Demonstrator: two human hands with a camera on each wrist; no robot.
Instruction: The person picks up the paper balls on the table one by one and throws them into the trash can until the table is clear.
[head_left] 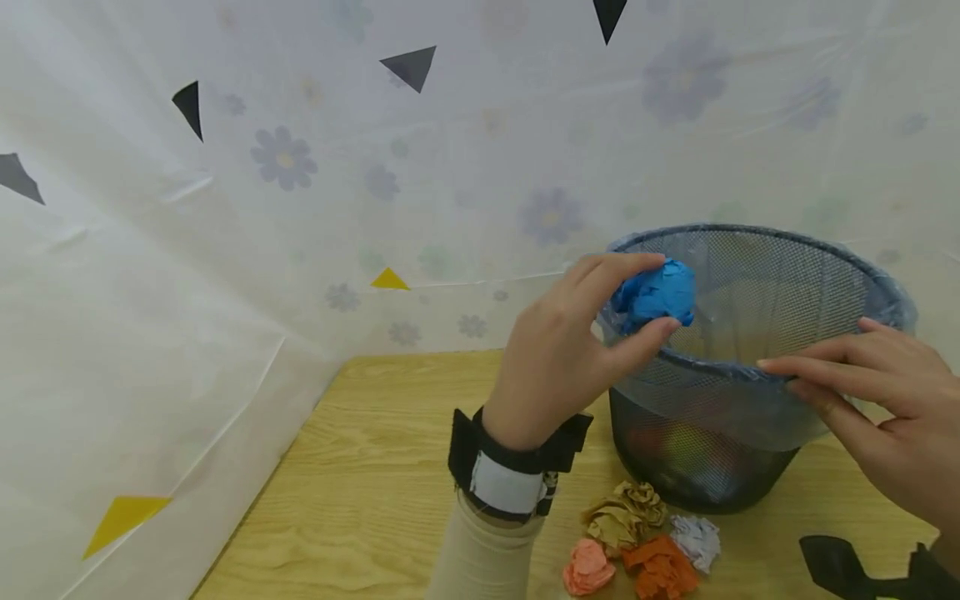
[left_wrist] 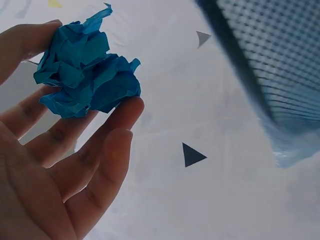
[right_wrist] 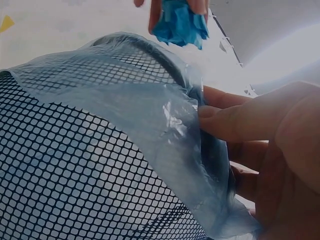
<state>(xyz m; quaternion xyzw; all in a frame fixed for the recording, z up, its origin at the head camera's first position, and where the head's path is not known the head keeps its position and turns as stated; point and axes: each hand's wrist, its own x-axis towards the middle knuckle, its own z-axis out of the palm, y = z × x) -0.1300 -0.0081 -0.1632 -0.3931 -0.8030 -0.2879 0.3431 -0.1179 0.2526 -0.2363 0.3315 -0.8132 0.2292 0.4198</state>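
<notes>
A crumpled ball of blue paper (head_left: pixel 663 293) is pinched between the thumb and fingers of my left hand (head_left: pixel 555 354). That hand is over the left part of the rim of a black wire-mesh wastebasket (head_left: pixel 697 483). A thin, translucent bag (head_left: pixel 727 408) lines the basket and folds down over its outside. My right hand (head_left: pixel 888 396) grips the basket's near right rim. In the right wrist view, its thumb (right_wrist: pixel 220 122) presses on the bag with the fingers behind the rim. Blurred colourful shapes show through the lower mesh.
Several crumpled paper balls lie before the basket: tan (head_left: pixel 626 517), white (head_left: pixel 696 542), orange (head_left: pixel 662 568) and pink (head_left: pixel 588 568). All stand on a wood-grain table (head_left: pixel 375 467). Flower-print sheeting (head_left: pixel 465 192) with stuck-on triangles hangs behind and to the left.
</notes>
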